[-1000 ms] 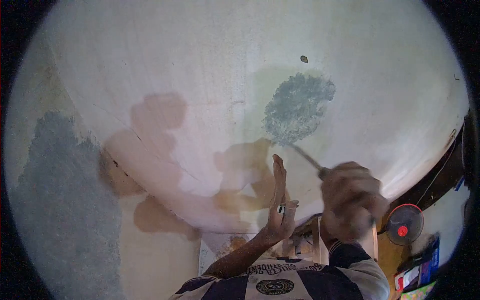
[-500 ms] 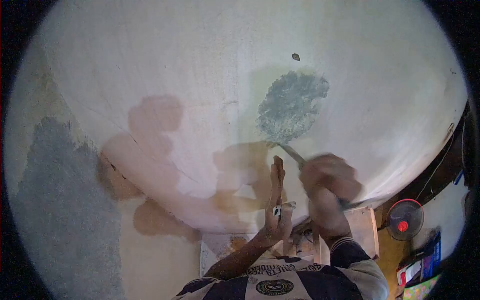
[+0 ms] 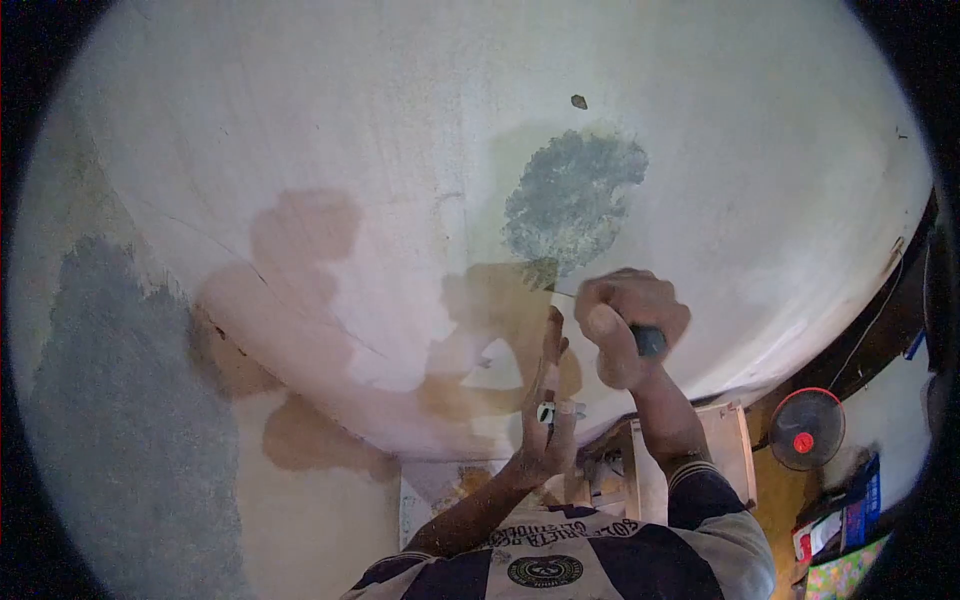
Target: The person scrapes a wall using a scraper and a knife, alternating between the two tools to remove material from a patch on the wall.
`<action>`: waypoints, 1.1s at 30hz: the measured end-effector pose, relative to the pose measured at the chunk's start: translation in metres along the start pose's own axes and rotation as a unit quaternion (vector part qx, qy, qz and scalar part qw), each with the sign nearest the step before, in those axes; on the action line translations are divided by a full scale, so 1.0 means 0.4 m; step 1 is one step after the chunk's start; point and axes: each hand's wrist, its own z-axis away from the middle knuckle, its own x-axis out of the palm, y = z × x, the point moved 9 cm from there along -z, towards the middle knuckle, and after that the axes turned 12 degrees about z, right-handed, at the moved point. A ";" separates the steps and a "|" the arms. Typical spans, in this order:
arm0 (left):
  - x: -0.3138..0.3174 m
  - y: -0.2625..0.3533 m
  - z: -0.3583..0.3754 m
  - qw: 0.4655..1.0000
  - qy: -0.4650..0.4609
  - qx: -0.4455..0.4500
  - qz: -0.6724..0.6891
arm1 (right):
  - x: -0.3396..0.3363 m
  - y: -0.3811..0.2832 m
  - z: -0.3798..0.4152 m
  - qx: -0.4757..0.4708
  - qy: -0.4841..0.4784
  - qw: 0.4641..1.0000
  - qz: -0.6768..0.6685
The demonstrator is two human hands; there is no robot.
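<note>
My right hand (image 3: 632, 315) is closed in a fist around a scraper (image 3: 650, 341); the dark butt of its handle shows below the fingers. Its thin blade reaches left to the lower edge of a rough grey patch (image 3: 575, 195) in the pale wall (image 3: 400, 120). Just left of it, my left hand (image 3: 545, 400) is raised edge-on, fingers stretched upward close to the wall under the patch. A small green-and-white thing, like a ring, shows on that hand. Shadows of both arms fall on the wall.
A small dark chip (image 3: 579, 102) marks the wall above the patch. At left lies a large bare grey area (image 3: 140, 420). To the lower right are a wooden box or drawer (image 3: 740, 455), a red-rimmed fan (image 3: 806, 430) and blue items (image 3: 860, 515).
My right fist has turned and moved slightly up and left, bringing the handle's butt into view. The left hand has shifted a little left, with the whole view shifting slightly too.
</note>
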 end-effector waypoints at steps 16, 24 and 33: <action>0.120 0.087 0.010 0.994 -0.071 -0.035 -0.070 | -0.104 -0.051 -0.036 -0.106 0.029 0.984 -0.140; 0.190 0.106 -0.006 0.992 -0.104 0.007 -0.070 | -0.128 0.011 -0.043 -0.077 0.059 0.979 -0.178; 0.260 0.147 -0.007 0.986 -0.133 0.069 -0.073 | -0.161 -0.017 -0.063 -0.124 0.045 0.980 -0.151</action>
